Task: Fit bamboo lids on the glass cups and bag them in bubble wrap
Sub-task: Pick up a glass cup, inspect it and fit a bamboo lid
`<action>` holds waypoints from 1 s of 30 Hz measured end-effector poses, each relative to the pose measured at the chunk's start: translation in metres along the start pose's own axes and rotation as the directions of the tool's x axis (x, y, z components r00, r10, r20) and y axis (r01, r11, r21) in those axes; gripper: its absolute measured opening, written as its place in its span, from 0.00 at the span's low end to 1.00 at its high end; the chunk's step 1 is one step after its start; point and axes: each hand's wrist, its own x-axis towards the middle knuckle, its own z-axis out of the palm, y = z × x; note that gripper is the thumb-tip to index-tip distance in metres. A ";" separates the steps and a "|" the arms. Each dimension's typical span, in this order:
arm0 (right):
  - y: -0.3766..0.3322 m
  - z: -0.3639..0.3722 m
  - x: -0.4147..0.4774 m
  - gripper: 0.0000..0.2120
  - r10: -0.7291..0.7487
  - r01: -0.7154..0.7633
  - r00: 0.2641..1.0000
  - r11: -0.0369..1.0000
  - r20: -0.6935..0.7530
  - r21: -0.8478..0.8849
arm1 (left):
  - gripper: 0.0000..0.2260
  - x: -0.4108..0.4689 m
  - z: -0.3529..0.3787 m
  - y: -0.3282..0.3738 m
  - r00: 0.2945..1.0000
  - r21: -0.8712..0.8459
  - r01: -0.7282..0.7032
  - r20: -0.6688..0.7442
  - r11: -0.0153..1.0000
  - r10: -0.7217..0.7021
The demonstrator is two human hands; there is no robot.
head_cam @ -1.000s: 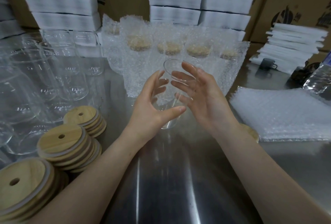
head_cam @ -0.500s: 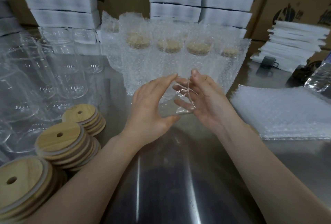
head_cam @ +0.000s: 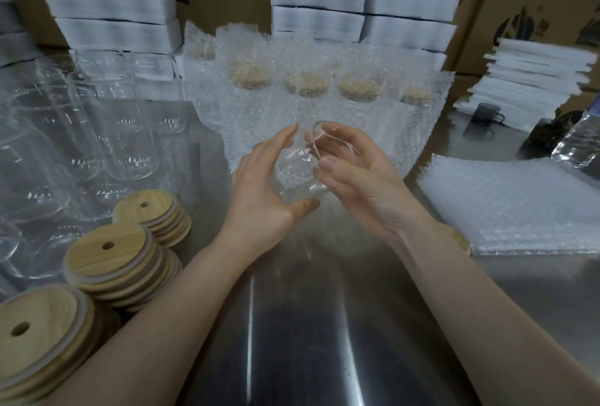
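Fingers of left hand and right hand curl round one glass cup, held tilted above table.

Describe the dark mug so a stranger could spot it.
Far right on the steel table, find the stack of white foam sheets. The dark mug stands in front of it; unlike the clear glass cups at left, it is smoky grey, handle pointing right.

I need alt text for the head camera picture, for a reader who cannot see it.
The left hand and the right hand hold a clear glass cup tilted above a steel table. Stacks of bamboo lids lie at left; bubble-wrapped cups stand behind.
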 end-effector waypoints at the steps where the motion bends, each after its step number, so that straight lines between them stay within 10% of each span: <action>1: -0.001 -0.002 0.000 0.30 0.000 -0.001 1.000 1.000 0.020 0.017 | 0.40 0.000 -0.001 0.000 1.000 -0.023 0.018 -0.003 1.000 -0.018; 21: 0.002 -0.012 0.005 0.19 -0.053 0.052 0.998 0.998 -0.021 -0.036 | 0.40 0.004 -0.004 -0.001 0.994 -0.294 0.108 0.022 0.950 -0.106; 30: 0.008 -0.003 0.001 0.23 -0.097 0.100 0.995 0.951 0.025 -0.293 | 0.19 0.013 -0.013 0.005 0.875 -0.817 0.277 -0.003 0.505 -0.484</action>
